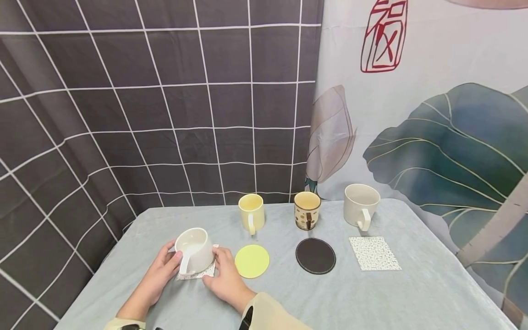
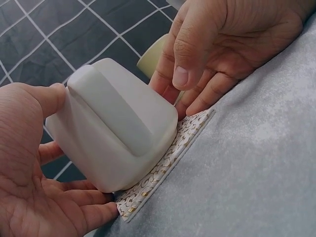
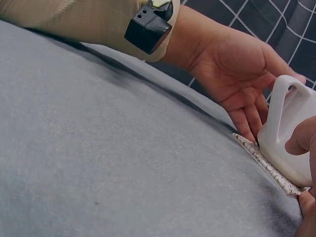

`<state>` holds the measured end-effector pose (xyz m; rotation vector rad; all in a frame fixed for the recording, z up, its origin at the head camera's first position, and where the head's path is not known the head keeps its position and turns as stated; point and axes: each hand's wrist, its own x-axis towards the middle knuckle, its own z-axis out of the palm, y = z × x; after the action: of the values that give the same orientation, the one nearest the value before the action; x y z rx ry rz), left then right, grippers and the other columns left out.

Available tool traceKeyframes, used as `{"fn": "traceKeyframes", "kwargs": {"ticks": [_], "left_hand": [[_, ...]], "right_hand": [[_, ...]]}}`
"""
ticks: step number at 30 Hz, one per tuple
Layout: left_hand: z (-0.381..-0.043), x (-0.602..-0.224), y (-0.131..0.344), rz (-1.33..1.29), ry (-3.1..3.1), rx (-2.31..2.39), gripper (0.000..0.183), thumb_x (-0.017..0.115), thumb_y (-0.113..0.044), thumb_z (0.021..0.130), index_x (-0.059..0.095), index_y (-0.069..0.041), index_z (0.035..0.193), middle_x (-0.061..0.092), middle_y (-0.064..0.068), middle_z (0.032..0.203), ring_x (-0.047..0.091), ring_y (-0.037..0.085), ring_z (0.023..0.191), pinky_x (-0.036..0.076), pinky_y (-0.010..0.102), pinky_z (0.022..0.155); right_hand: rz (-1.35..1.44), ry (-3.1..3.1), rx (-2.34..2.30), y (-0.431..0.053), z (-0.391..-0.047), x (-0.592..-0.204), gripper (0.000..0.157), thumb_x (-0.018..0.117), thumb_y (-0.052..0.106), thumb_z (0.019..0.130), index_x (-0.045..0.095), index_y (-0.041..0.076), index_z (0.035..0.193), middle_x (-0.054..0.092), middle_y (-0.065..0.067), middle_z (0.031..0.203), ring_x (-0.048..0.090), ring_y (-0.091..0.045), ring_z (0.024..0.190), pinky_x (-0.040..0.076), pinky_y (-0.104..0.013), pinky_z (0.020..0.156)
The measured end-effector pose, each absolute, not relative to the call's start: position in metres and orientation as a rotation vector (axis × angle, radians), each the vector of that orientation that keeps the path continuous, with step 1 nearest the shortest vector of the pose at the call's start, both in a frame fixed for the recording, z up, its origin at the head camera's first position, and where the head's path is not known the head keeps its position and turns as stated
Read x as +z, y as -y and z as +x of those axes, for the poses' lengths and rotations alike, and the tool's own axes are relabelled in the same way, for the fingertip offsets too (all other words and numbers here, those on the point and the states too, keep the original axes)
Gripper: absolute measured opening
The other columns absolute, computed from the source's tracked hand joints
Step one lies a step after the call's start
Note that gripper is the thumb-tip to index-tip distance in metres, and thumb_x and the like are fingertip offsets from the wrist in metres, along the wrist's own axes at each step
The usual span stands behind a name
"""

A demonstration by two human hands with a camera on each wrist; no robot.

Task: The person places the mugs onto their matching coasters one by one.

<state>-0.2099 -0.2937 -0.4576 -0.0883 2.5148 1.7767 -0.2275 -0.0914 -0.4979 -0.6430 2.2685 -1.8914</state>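
A white mug (image 1: 197, 251) sits on a square white coaster with a gold-and-white pattern (image 2: 165, 165), its handle toward the person. The left hand (image 1: 160, 275) holds the mug's left side: its thumb lies on the mug near the top of the handle, while lower fingers reach the coaster's edge in the left wrist view. On the other side is the right hand (image 1: 228, 280), its fingers against the mug's right side and the coaster's corner. Its thumb stands off the mug in the left wrist view. In the right wrist view the right hand (image 3: 308, 148) shows only partly.
Right of the hands stand a yellow mug (image 1: 252, 213), a spotted mug (image 1: 306, 219) and a larger off-white mug (image 1: 358, 206). Before them lie a round yellow-green coaster (image 1: 252, 261), a round black coaster (image 1: 315, 255) and a square patterned coaster (image 1: 374, 253). Curtains hang behind the cloth-covered table (image 1: 350, 298).
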Motion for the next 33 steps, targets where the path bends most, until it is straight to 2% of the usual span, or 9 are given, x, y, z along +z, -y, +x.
{"fn": "traceKeyframes", "kwargs": {"ticks": [10,19,25,33], "left_hand": [[-0.2118,-0.4594,0.2939,-0.091,-2.509,1.785,0.068,0.042,-0.038,0.109,0.011,-0.001,0.158,0.034,0.036,0.152,0.037,0.047,0.142,0.037,0.045,0.112],[-0.2109,-0.4524,0.2929,-0.125,-2.495,1.738,0.067,0.039,-0.040,0.110,0.011,-0.003,0.157,0.037,0.037,0.148,0.041,0.048,0.139,0.041,0.048,0.111],[-0.2093,-0.4516,0.2907,-0.131,-2.502,1.755,0.066,0.039,-0.038,0.110,0.011,-0.002,0.157,0.033,0.038,0.151,0.039,0.049,0.140,0.038,0.050,0.113],[-0.2106,-0.4527,0.2904,-0.149,-2.520,1.742,0.071,0.036,-0.042,0.110,0.008,0.001,0.159,0.026,0.039,0.154,0.034,0.052,0.142,0.033,0.054,0.115]], "right_hand": [[-0.645,-2.239,-1.900,0.0912,-0.2282,-0.4984,0.072,0.071,0.000,0.081,0.040,-0.004,0.145,0.039,-0.011,0.142,0.038,-0.037,0.144,0.035,-0.030,0.115],[-0.629,-2.315,-1.844,0.0921,-0.2278,-0.4982,0.072,0.071,0.003,0.080,0.042,-0.002,0.146,0.039,-0.008,0.142,0.042,-0.032,0.141,0.037,-0.028,0.114],[-0.623,-2.312,-1.836,0.0916,-0.2278,-0.4987,0.074,0.072,0.004,0.080,0.040,-0.003,0.147,0.039,-0.010,0.143,0.042,-0.033,0.141,0.037,-0.028,0.113],[-0.644,-2.326,-1.811,0.0901,-0.2284,-0.4983,0.076,0.075,0.009,0.081,0.040,-0.002,0.148,0.038,-0.011,0.147,0.042,-0.033,0.141,0.038,-0.029,0.113]]}}
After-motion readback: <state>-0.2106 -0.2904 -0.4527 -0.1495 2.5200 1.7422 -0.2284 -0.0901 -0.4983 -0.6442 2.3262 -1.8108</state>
